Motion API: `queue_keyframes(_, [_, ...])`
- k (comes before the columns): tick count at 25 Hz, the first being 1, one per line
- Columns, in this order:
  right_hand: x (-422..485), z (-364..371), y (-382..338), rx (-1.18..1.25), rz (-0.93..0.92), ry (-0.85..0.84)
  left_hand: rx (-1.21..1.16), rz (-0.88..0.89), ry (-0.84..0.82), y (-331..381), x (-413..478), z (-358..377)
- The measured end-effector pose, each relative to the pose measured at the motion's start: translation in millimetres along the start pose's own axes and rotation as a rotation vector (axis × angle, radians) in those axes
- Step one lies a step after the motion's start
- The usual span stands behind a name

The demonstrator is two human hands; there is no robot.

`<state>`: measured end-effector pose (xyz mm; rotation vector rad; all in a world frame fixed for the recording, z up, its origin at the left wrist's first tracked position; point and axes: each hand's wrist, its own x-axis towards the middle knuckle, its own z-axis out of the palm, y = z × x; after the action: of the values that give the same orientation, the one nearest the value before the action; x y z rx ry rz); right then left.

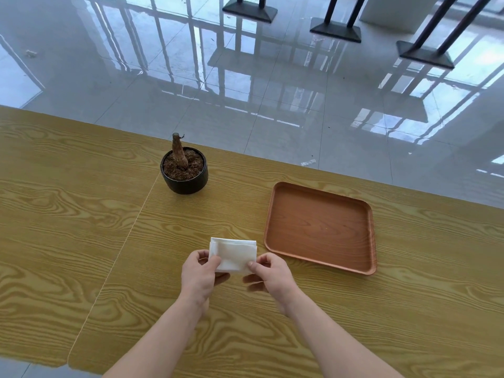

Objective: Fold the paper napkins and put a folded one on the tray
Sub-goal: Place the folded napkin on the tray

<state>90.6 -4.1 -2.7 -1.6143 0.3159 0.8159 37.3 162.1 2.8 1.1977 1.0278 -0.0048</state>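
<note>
Near the far edge of the yellow wood-grain tabletop point(68, 214), a round black pot point(186, 184). Holds brown soil point(195, 167) and one bare cut trunk point(178, 151), upright. From the pot toward the near edge, a thin pale seam point(127, 241) across the tabletop. Beyond the far edge, a glossy grey tiled floor point(272, 118) with window reflections; far right on it, three dark flat stand bases point(336, 32).
</note>
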Motion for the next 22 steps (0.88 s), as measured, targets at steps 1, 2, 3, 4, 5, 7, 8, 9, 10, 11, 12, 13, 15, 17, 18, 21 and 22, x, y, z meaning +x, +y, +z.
queue_keyframes(1, [-2.8, -2.7, -0.9, 0.038, -0.021, 0.026, -0.006, 0.002, -0.014, 2.2, -0.8, 2.6])
queue_keyframes(2, [-5.6, -5.9, -2.3, 0.047, -0.050, 0.074, 0.005, 0.012, -0.034, 4.4, -1.8, 6.7])
queue_keyframes(3, [-8.1, -9.1, -4.9, 0.024, -0.079, 0.133, 0.033, 0.026, -0.054, 6.5, -2.1, 11.4])
queue_keyframes(4, [-10.3, -12.7, -8.0, -0.022, -0.104, 0.193, 0.072, 0.041, -0.071, 8.3, -1.8, 16.7])
queue_keyframes(5, [-12.9, -17.1, -10.6, -0.079, -0.129, 0.248, 0.109, 0.054, -0.089, 10.5, -1.9, 22.5])
queue_keyframes(7, [-16.4, -29.1, -15.6, -0.216, -0.190, 0.351, 0.170, 0.081, -0.152, 16.0, -0.7, 37.2])
queue_keyframes(8, [-16.7, -36.1, -18.9, -0.290, -0.216, 0.393, 0.204, 0.094, -0.185, 19.1, 0.9, 45.3])
queue_keyframes(9, [-16.4, -43.6, -23.2, -0.351, -0.231, 0.428, 0.237, 0.105, -0.210, 22.3, 2.6, 53.8])
queue_keyframes(10, [-15.5, -52.1, -28.4, -0.384, -0.237, 0.459, 0.268, 0.118, -0.228, 26.0, 4.4, 63.5])
queue_keyframes(11, [-13.5, -60.8, -33.7, -0.392, -0.238, 0.483, 0.297, 0.132, -0.241, 29.7, 5.9, 73.5])
queue_keyframes(12, [-9.9, -70.8, -38.1, -0.391, -0.236, 0.501, 0.325, 0.145, -0.248, 32.2, 7.6, 84.8])
queue_keyframes(13, [-4.8, -80.1, -42.2, -0.400, -0.234, 0.510, 0.354, 0.157, -0.244, 34.7, 10.0, 95.7])
queue_keyframes(15, [9.5, -98.1, -50.5, -0.444, -0.239, 0.511, 0.414, 0.192, -0.208, 38.5, 16.8, 117.8])
queue_keyframes(17, [26.7, -116.0, -55.8, -0.472, -0.234, 0.491, 0.487, 0.228, -0.153, 38.6, 23.2, 139.2])
queue_keyframes(18, [35.7, -124.0, -57.7, -0.487, -0.229, 0.482, 0.521, 0.240, -0.122, 39.0, 26.0, 149.5])
queue_keyframes(21, [59.4, -138.8, -61.6, -0.510, -0.210, 0.461, 0.629, 0.291, -0.039, 41.3, 36.0, 173.6])
queue_keyframes(22, [67.4, -141.4, -62.4, -0.511, -0.209, 0.454, 0.658, 0.309, -0.015, 42.3, 40.7, 180.7])
